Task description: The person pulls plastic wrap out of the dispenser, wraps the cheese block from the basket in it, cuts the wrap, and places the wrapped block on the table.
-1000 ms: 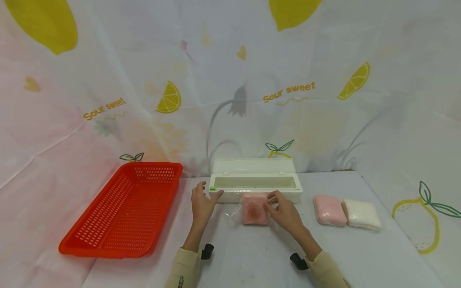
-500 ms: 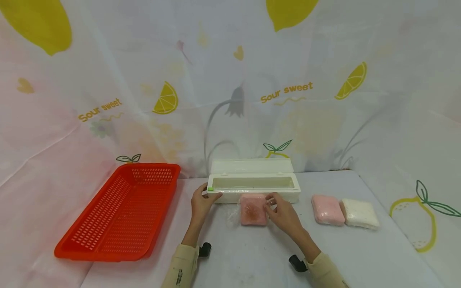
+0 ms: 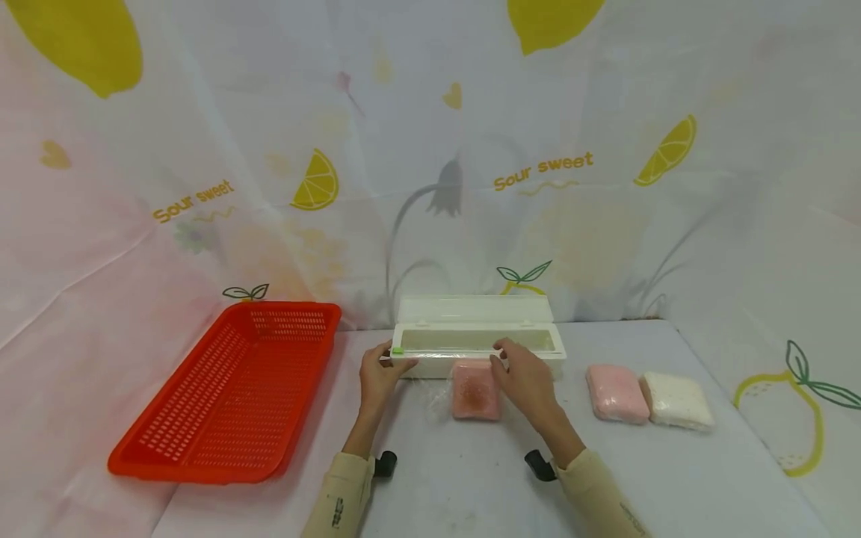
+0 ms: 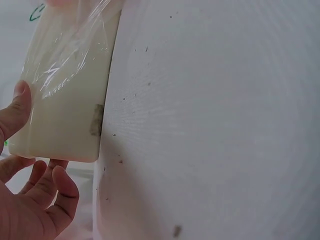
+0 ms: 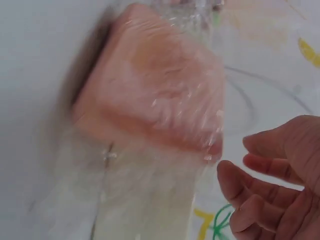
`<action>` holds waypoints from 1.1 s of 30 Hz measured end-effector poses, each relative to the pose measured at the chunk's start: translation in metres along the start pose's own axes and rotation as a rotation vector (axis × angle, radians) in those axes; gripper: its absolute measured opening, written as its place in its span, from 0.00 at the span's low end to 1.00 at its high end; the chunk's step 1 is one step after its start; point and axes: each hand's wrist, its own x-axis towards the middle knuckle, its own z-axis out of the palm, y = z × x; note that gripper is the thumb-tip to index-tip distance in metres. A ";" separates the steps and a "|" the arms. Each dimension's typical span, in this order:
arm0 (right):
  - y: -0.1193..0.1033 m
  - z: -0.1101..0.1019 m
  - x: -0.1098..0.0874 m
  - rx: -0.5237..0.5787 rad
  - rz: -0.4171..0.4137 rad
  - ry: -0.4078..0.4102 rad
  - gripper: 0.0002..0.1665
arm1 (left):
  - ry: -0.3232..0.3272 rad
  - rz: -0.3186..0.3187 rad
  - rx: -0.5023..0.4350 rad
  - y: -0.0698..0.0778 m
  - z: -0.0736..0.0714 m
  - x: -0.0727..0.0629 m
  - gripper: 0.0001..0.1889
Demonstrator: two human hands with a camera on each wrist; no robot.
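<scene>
A long white cling film dispenser point(image 3: 430, 366) with a raised lid and a small green slider point(image 3: 397, 350) stands at the back of the table. My left hand point(image 3: 378, 377) grips its left end; in the left wrist view the thumb lies on the front face point(image 4: 65, 100) and the fingers are at the end. In front of it is a thick pink square slice point(image 3: 476, 390) with a brown patch, under clear film point(image 3: 437, 400). My right hand point(image 3: 528, 376) hovers by the slice's right side and the dispenser's front edge, thumb and fingers apart, holding nothing visible.
A red perforated basket point(image 3: 296, 448) stands at the left. To the right lie a wrapped pink square slice point(image 3: 616, 394) and a wrapped white one point(image 3: 677, 401), side by side. A lemon-printed cloth point(image 3: 417, 254) hangs behind the table.
My left fingers have closed onto the dispenser's end. My right hand has come off the pink slice's right edge and moved up and slightly left toward the dispenser's front edge.
</scene>
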 end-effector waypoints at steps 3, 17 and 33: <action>-0.018 0.006 0.014 0.058 -0.069 -0.012 0.14 | 0.006 -0.002 0.005 0.001 0.001 0.000 0.31; -0.073 0.069 0.064 0.467 -0.182 -0.194 0.19 | 0.021 0.000 0.011 0.002 0.000 -0.002 0.30; -0.093 0.103 0.070 0.341 -0.107 -0.162 0.09 | 0.071 0.054 -0.020 0.000 0.001 -0.002 0.27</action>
